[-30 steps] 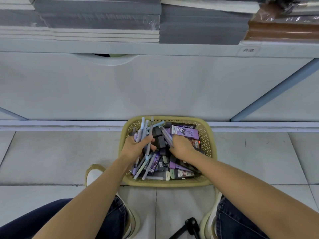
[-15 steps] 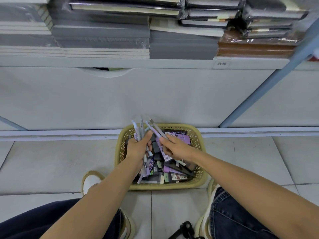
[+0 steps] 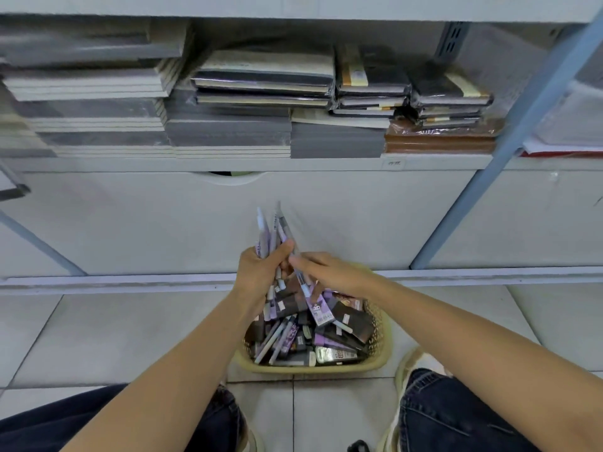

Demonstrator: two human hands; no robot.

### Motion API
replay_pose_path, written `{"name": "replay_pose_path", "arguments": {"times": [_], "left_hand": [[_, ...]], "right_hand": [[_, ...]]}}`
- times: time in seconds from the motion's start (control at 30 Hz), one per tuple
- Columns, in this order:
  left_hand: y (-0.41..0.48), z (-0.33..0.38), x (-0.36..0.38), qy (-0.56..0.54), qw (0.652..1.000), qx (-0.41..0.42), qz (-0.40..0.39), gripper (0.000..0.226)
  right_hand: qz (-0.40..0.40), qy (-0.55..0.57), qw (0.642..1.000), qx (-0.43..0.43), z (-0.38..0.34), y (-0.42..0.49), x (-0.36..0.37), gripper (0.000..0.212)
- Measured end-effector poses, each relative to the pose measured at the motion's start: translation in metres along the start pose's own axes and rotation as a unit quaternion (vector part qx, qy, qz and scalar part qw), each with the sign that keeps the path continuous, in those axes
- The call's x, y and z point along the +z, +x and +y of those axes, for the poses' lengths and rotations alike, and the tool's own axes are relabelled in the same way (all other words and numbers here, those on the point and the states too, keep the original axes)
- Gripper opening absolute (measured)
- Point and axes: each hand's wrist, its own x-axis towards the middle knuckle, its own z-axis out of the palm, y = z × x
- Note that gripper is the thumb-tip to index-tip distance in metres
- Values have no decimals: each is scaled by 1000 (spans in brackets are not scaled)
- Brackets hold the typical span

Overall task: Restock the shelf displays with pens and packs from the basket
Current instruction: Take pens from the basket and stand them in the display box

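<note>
Left hand (image 3: 261, 272) grip wrapped tight round bundle of pens (image 3: 272, 233), long axes near upright, tips up toward shelf (image 3: 228, 164). Right hand (image 3: 329, 272) just beside it, fingertips touching the bundle; grip narrow, looks to be pinching a single pen (image 3: 301, 282), though it's blurred, so not certain. That pen slants down-right out of the bundle, so it lies left of the right hand, closest to the left fist. Basket (image 3: 381, 360) on tiled floor (image 3: 130, 321) directly under both hands, between the knees, packs (image 3: 321, 311) and loose pens piled inside. Shelf ahead and above, stacked notebooks (image 3: 228, 132) on it, white panel (image 3: 163, 223) below.
</note>
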Motion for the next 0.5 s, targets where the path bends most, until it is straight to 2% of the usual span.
{"name": "replay_pose_path", "arguments": {"times": [0.07,0.17,0.3,0.5], "left_hand": [[-4,19,0,24,999,37,-13,34],[-11,45,1,58,995,77,-40,37],[-22,75,8,76,986,125,-78,34],[-37,131,17,69,978,177,-90,28]], "right_hand": [[75,15,996,-39,-21,-1,-14,46],[174,88,974,-110,-54,-4,-33,36],[169,69,970,-162,-94,-11,-45,19],[153,97,956,-231,-147,-41,-61,20]]}}
